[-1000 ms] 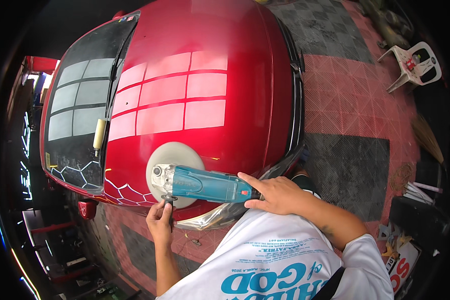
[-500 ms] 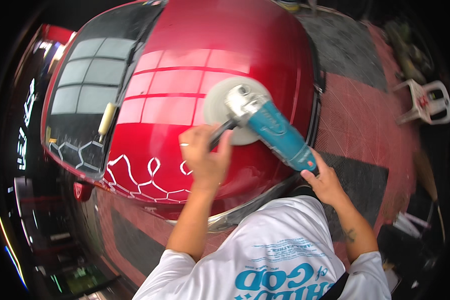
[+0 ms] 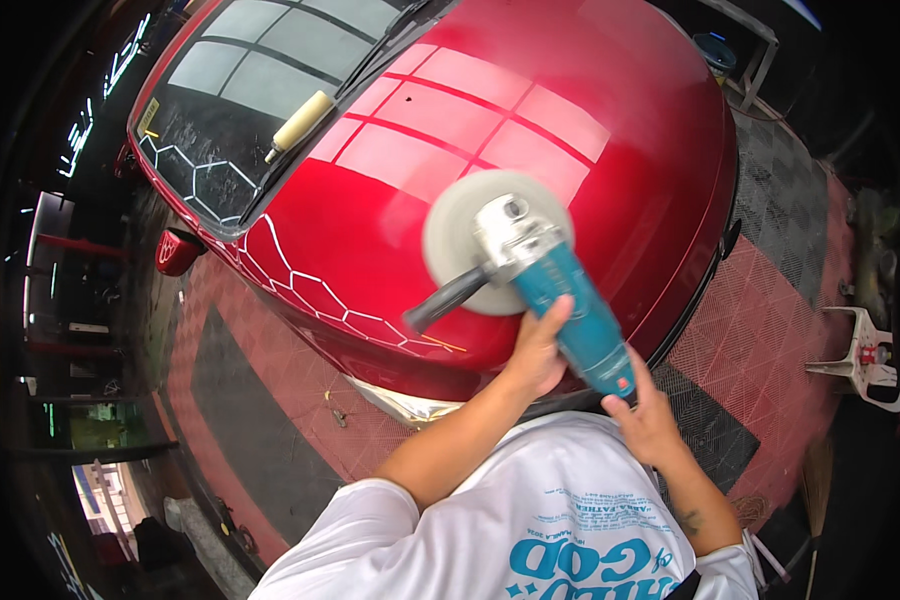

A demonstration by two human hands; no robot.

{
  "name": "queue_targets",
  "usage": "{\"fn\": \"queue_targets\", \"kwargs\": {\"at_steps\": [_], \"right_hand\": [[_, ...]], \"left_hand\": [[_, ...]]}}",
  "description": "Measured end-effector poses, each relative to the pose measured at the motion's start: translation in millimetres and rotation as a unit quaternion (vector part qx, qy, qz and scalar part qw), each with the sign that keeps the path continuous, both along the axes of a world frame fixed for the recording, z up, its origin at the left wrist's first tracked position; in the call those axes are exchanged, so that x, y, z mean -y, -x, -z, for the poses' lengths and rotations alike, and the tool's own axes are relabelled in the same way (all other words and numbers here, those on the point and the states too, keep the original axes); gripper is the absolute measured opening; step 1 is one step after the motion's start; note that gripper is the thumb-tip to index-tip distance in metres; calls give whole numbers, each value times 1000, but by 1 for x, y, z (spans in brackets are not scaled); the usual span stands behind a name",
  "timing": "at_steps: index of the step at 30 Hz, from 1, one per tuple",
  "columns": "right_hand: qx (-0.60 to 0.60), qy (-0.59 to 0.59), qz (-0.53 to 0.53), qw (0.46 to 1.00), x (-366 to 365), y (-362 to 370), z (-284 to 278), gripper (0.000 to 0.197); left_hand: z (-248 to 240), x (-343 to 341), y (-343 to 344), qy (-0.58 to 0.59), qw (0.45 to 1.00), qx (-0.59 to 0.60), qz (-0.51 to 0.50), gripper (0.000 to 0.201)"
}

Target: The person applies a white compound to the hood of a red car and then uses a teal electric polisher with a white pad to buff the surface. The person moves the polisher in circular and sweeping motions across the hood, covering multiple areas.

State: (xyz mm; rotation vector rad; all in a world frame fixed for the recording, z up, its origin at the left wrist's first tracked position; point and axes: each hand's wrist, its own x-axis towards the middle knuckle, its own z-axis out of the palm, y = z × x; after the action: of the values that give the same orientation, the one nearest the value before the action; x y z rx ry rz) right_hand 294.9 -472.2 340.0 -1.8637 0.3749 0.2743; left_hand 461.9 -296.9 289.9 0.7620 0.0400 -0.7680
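Observation:
A teal rotary polisher (image 3: 592, 335) with a silver head carries a broad round white pad (image 3: 448, 235), which is over the glossy red car hood (image 3: 380, 230). My left hand (image 3: 538, 355) is closed on the side of the polisher's body, its thumb upright against it and its other fingers partly hidden. At the rear end of the tool, my right hand (image 3: 646, 422) wraps round the grip. The black side handle (image 3: 448, 300) sticks out to the left with no hand on it. Whether the pad presses on the paint cannot be made out.
A cream bottle (image 3: 302, 122) lies at the base of the windshield (image 3: 225, 110). The red side mirror (image 3: 178, 250) juts out at the left. A white plastic stool (image 3: 863, 360) stands at the far right on red and dark floor tiles (image 3: 750, 320).
My left hand has let go of the side handle and taken hold of the polisher's body. My right hand stays on the rear grip. The view has shifted, showing more floor on the left.

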Motion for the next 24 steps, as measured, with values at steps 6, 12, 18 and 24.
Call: {"fn": "queue_targets", "kwargs": {"at_steps": [6,12,18,24], "right_hand": [[30,61,-196,978,-56,-69,-14,102],[29,-36,-272,961,-89,-132,-15,106],[35,-132,-129,982,-55,-117,-7,109],[19,-232,38,972,11,-121,-14,99]], "left_hand": [[-15,-97,-22,45,991,5,-128,94],[-22,-150,-88,73,984,58,-150,90],[-16,-82,-114,54,996,56,-37,108],[-5,51,-164,120,992,21,42,91]]}}
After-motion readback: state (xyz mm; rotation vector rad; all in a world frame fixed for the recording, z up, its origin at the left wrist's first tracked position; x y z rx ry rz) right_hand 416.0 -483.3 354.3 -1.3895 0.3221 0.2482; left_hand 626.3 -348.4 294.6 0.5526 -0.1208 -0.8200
